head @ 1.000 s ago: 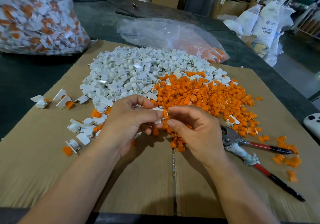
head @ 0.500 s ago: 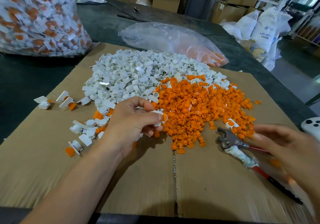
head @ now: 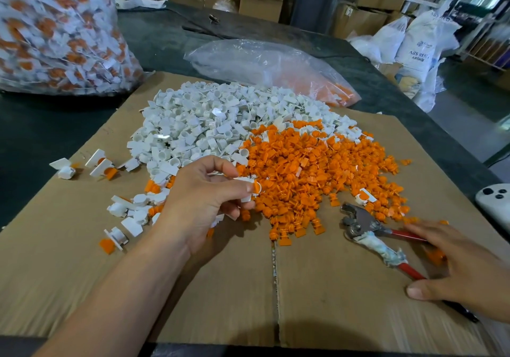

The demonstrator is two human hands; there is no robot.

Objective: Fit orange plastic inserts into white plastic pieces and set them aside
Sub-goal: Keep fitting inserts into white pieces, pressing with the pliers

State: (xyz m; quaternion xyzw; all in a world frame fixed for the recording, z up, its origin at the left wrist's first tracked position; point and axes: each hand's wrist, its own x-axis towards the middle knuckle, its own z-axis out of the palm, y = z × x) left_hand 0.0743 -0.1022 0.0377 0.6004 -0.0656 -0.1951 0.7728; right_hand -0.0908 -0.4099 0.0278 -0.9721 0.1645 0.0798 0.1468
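Flat brown cardboard sheet (head: pixel 82 287) covers most of the dark tabletop (head: pixel 55 124), w/ a fat clear plastic bag of finished white-and-orange pieces (head: pixel 55 31) at the far left. Mid-sheet, a heap of small white plastic pieces (head: pixel 198 124) butts against a heap of orange plastic inserts (head: pixel 317 169) on its right. A few assembled pieces (head: pixel 102 163) lie apart near the left edge. Red-handled metal pliers (head: pixel 358 224) lie just right of the orange heap.

The left hand (head: pixel 204 199) has thumb and forefinger clamped on one white piece w/ orange insert (head: pixel 248 188), held where the heaps meet. The right hand (head: pixel 463 268) is spread over the plier handles, fingers straight, not curled round them.

Prob. step: insert started by hand, pressing home to come; can't tell if fully seated. Next move needs the right hand to grip the handles, bring the tool to the piece and squeeze square, no slipping.
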